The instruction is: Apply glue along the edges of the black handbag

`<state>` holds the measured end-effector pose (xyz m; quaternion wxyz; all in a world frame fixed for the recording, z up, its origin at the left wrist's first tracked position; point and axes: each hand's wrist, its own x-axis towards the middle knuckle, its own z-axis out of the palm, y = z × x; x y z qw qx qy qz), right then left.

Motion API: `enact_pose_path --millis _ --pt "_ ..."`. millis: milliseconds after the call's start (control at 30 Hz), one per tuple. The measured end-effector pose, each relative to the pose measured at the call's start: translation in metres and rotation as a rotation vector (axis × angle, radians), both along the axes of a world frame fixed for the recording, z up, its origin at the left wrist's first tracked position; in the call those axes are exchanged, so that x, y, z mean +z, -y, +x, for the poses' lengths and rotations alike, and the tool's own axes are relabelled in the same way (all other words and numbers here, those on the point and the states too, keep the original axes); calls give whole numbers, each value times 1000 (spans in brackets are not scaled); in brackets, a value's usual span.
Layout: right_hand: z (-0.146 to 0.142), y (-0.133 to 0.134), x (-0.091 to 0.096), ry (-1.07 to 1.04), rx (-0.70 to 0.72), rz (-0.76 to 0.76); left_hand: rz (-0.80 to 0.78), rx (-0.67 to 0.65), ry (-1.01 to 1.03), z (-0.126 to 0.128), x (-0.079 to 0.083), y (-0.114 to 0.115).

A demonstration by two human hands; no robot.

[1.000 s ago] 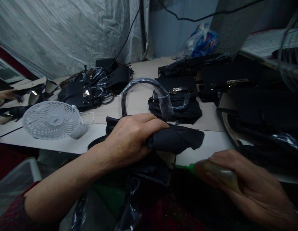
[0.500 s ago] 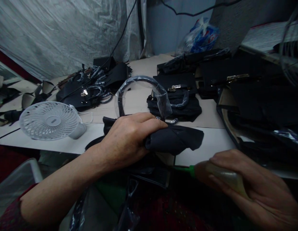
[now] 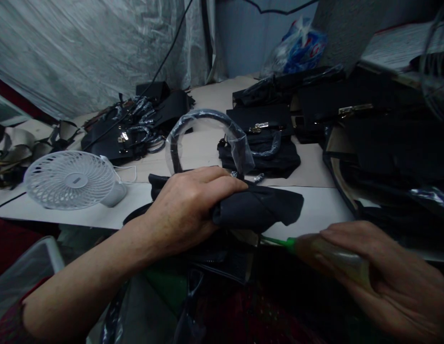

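My left hand [image 3: 196,203] is closed around a black handbag [image 3: 259,208] at the table's front edge, its fabric folded over beside my fingers. Behind my knuckles rises the bag's arched handle [image 3: 204,114], wrapped in clear plastic. At the lower right, my right hand [image 3: 386,277] grips a translucent squeeze bottle [image 3: 333,255] holding brownish liquid. Its thin green nozzle [image 3: 279,241] points left, with the tip close to the bag's edge under the folded fabric; whether it touches, I cannot tell.
A white fan [image 3: 77,180] stands at the left on the table [image 3: 315,203]. More black handbags [image 3: 258,119] lie behind, and others [image 3: 394,143] are stacked at the right. A clear plastic bag with blue contents [image 3: 302,50] sits at the back.
The bottle has shifted slightly to the right, and more of its green nozzle shows beside the bag. My left hand keeps its hold, and the whole view has moved a little.
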<state>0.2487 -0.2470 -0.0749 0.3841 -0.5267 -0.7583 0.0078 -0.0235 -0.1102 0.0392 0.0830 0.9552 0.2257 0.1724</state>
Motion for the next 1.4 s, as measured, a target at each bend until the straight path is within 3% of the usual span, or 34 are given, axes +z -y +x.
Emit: enact_pose_path --millis 133,300,433,567,767,867,1000,1167,1300,1400 --pt "-1 1 0 -68 74 -73 20 5 -6 0 0 0" --pt "0 4 -4 -40 -62 -51 8 11 -10 0 0 1" --pt "-1 4 -3 -78 50 -110 17 20 -20 0 1 1" --pt "-6 5 -3 -112 -40 -98 16 16 -27 0 1 2" --pt "-7 7 -2 -155 -2 -206 26 10 -20 0 0 4" --pt "-6 6 0 -149 -74 -152 31 -3 -20 0 -1 4" --pt "-7 3 1 -150 15 -175 33 5 -24 -1 -1 4" --pt "-9 5 0 -142 -44 -125 23 4 -14 -1 -1 4" --pt "-6 8 -3 -159 34 -185 41 13 -16 -1 -1 5" --pt "1 12 -5 -108 -42 -191 48 5 -7 -1 -1 5"
